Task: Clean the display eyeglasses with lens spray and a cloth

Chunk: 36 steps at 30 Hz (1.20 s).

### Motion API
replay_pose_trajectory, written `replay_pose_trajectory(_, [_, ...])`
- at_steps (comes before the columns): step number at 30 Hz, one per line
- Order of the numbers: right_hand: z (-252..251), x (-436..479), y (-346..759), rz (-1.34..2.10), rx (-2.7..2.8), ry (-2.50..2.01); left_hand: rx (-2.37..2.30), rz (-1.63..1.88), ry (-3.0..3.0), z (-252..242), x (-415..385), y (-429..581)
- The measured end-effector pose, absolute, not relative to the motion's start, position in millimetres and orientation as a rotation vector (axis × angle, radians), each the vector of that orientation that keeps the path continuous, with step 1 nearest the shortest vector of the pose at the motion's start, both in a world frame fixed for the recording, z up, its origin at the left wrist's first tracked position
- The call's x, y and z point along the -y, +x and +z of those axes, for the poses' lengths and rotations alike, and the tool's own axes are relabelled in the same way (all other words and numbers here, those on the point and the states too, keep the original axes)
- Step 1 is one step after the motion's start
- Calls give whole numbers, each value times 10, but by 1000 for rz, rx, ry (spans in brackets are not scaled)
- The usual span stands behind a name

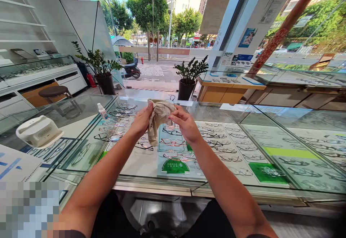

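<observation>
Above the glass display counter, my left hand [142,120] is closed on a crumpled beige cleaning cloth [154,127], its thumb on top. The cloth drapes below my fingers and wraps part of a thin-rimmed pair of eyeglasses [169,121]. My right hand [187,123] pinches the eyeglasses at their near right side, fingertips bent against the edge of the cloth. A thin curved end of the frame sticks up beyond the cloth. Most of the lenses are hidden by cloth and fingers. Rows of eyeglass frames [173,142] lie beneath the glass below my hands.
A small white spray bottle [102,111] stands on the counter [135,184] to the left. Farther left is a white box-like device [40,131]. Two potted plants [186,83] flank the glass door. A round stool [54,91] stands beyond the left counter.
</observation>
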State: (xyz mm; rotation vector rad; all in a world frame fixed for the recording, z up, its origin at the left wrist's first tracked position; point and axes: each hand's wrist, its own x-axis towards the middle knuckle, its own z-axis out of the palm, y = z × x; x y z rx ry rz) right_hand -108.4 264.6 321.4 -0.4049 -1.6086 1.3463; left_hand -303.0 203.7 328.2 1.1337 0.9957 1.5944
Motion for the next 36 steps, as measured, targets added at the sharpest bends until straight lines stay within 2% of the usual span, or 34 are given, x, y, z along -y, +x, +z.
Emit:
replay_pose_trajectory(12, [3109, -2588, -1156, 1629, 1574, -452, -830, 1362, 1369, 3408, -1901, -3002])
replay_pose_trajectory(23, [3096, -2463, -1239, 1803, 1579, -370, -1155, 1797, 1432, 3336, -1883, -2857])
replay_pose_trajectory(29, [3143, -2558, -1175, 1803, 1436, -437, -917, 1527, 1438, 3394, -1944, -2986])
replay_pose_trajectory(36, [3121, -2511, -1204, 1874, 1460, -373, -884, 1578, 1393, 3365, -1931, -2927])
